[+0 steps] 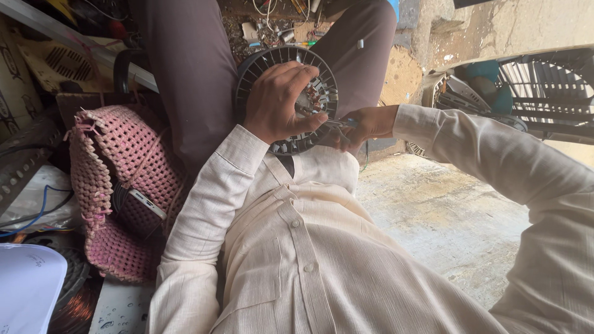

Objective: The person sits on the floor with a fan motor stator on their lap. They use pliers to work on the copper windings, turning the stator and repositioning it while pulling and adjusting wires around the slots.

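A round dark fan motor body (260,65) with ribbed rim rests in my lap between my brown-trousered legs. My left hand (278,102) lies over its face, fingers curled and gripping it. My right hand (365,125) sits at the motor's right edge, closed on a slim metal hand tool (325,119) whose tip reaches under my left fingers toward the motor's centre. Coloured windings show in the motor's middle. My cream shirt sleeves cover both arms.
A pink woven bag (117,185) stands at the left with a flat device in it. A fan guard and blades (532,86) lie at the right. Small parts litter the ground (272,28) ahead. A concrete floor (445,216) spreads to the right.
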Available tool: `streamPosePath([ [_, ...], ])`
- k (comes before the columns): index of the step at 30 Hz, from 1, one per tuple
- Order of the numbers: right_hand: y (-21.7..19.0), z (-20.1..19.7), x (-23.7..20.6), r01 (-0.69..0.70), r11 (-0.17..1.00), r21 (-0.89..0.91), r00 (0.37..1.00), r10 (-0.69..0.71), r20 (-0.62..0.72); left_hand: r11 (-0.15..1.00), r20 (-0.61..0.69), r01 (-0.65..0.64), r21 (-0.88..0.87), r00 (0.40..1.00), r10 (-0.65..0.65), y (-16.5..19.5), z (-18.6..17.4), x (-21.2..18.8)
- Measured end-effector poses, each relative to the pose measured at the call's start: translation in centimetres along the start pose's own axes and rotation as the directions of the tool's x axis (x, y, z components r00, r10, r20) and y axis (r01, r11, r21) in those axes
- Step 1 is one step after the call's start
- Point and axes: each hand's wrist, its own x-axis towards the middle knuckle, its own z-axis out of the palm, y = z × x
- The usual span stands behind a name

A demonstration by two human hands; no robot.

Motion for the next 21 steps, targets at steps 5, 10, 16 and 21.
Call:
streamPosePath([
  [5, 0.4, 1.7, 0.1, -0.116, 0.904, -0.411, 0.945, -0.027, -0.325, 0.999, -0.022, -0.036, 0.033, 0.999, 0.037, 0.1, 0.3, -0.4],
  [10, 0.8, 4.9, 0.2, -0.087, 0.829, -0.552, 0.860, -0.218, -0.462, 0.996, -0.019, -0.055, 0.076, 0.998, 0.056, 0.4, 0.2, -0.6],
  [16, 3.2, 7.5, 1.7, -0.007, 0.813, -0.582, 0.699, -0.412, -0.584, 0.991, 0.004, -0.082, 0.104, 0.997, 0.082, 1.0, 0.3, -0.5],
  [21, 4.2, 10.8, 4.1, 0.033, 0.838, -0.544, 0.425, -0.505, -0.752, 0.991, 0.005, -0.080, 0.109, 0.997, 0.080, 1.2, -0.3, -0.6],
])
